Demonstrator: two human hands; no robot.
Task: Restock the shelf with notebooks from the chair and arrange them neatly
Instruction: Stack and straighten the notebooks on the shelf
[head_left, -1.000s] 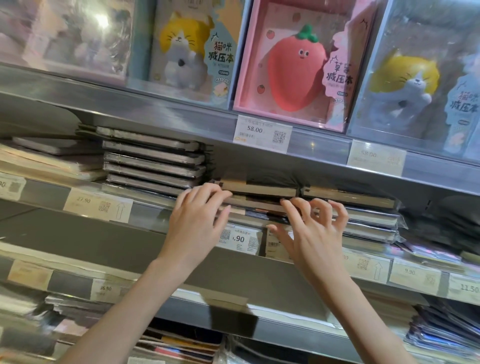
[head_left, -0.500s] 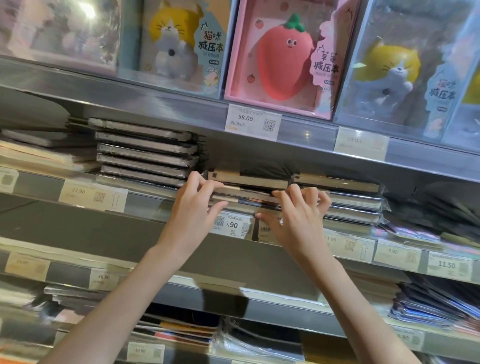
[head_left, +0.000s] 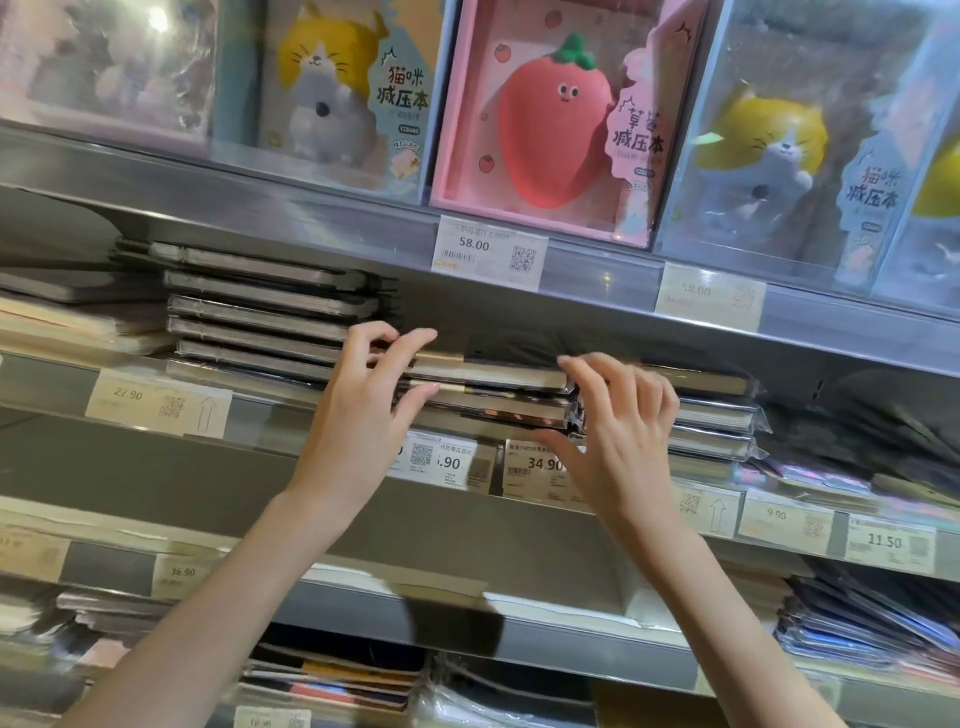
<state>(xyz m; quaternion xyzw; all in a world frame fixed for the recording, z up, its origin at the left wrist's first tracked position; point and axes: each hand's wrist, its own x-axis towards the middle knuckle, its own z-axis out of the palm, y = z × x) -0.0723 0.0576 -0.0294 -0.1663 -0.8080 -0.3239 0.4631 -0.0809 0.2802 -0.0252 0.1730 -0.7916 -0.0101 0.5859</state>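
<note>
A short stack of wrapped notebooks lies flat on the middle shelf, spines facing out. My left hand is at the stack's left end, fingers over the top and thumb under the upper notebooks. My right hand is at the right end, with curled fingers over the top corner and the thumb below, near the 34.90 price tag. Both hands pinch the stack between them. The chair is out of view.
A taller pile of grey notebooks sits just left of the stack, and another wrapped pile just right. Boxed cat and strawberry notebooks fill the shelf above. Lower shelves hold more stationery.
My hands have moved apart from the stack's front edge to its two ends, and the thumbs have come under the notebooks. The top notebooks look more squared up.
</note>
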